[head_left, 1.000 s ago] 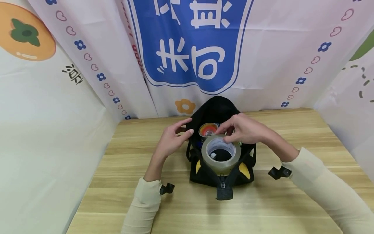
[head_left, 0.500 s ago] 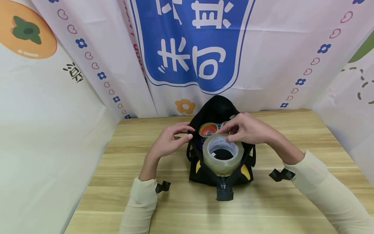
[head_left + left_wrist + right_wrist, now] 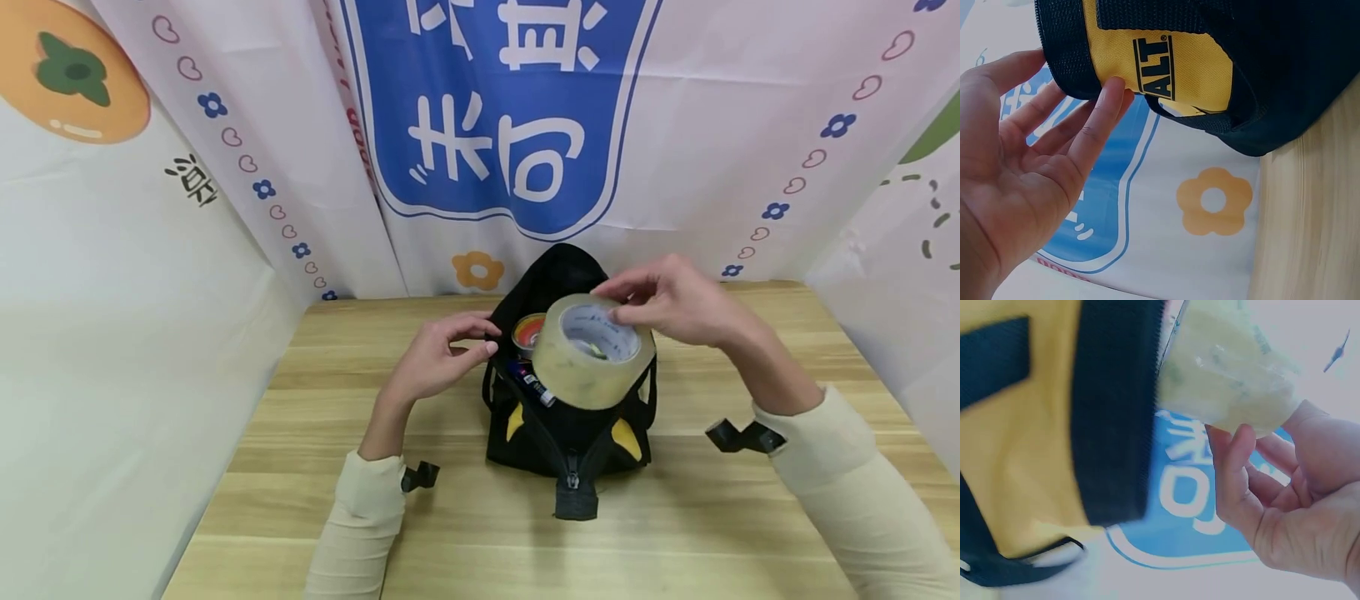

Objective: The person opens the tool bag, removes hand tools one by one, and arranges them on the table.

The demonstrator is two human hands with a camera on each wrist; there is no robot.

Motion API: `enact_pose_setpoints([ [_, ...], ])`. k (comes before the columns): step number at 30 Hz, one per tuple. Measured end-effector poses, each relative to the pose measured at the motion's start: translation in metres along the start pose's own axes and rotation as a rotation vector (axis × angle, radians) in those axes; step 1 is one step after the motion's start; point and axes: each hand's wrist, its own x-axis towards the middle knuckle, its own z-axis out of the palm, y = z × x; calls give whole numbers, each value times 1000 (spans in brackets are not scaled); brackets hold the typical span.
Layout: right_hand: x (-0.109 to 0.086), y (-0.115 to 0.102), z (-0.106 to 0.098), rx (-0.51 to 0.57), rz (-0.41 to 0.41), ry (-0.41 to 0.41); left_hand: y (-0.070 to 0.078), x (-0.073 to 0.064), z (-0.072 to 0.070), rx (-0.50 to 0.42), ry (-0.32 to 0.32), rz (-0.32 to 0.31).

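My right hand pinches the edge of a roll of clear packing tape, thumb inside its core. In the head view the roll is tilted over the mouth of a small black-and-yellow tool bag. The right wrist view shows the roll beside the bag wall, fingers bent against it. My left hand touches the bag's left rim; in the left wrist view its fairly straight fingers meet the yellow side. Inside the bag lie a round orange-red item and a small blue-and-white tube.
The bag stands on a wood-grain table, with its zip end towards me. A white printed curtain hangs close behind it. White side walls border the table.
My right hand has lifted the tape roll up and to the right, uncovering the small tube in the bag. My left hand has shifted slightly at the rim.
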Motion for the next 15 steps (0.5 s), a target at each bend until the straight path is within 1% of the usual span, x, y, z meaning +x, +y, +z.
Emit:
enact_pose_setpoints([
  [4,-6,1,-18,-47,74,70,-1,0,0,-1,3,-5],
  [8,-15,10,-35,-101,155,148,-1,0,1,-3,7,-4],
  [12,-27,23,-50,-131,193,236,-1,2,2,-6,11,1],
  [15,-35,32,-60,-119,213,276,-1,2,3,-14,17,-3],
])
